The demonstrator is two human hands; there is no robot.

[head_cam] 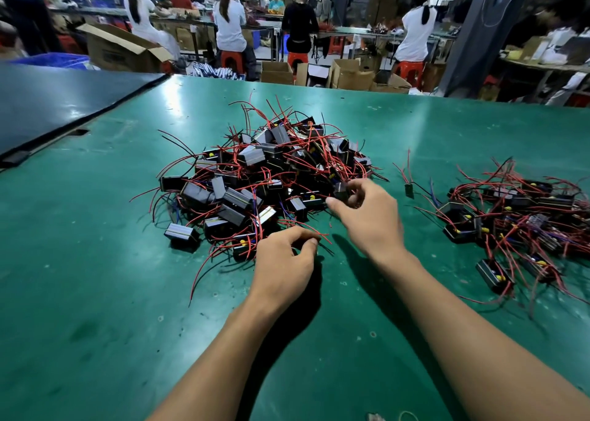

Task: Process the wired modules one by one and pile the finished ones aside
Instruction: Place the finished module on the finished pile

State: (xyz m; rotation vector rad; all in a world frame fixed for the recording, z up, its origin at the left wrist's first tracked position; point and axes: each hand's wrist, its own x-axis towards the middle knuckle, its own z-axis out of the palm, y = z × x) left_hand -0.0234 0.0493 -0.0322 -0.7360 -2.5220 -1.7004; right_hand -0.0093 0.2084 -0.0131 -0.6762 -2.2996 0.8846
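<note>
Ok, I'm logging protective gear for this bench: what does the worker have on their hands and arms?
Nothing that shows. The left hand and right hand are bare: no gloves, rings or finger cots. Left forearm and right forearm are uncovered to the frame's edge, with no sleeves, watch or wrist strap in view.

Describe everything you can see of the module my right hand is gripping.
The module is a small dark box, plastic-looking, with a paler grey top face, tilted at the near right edge of the big pile on the green table. The right hand pinches it with thumb and fingertips, hiding its lower part. Red wires tangle around it; which are its own cannot be told. The left hand pinches a red wire nearby.
</note>
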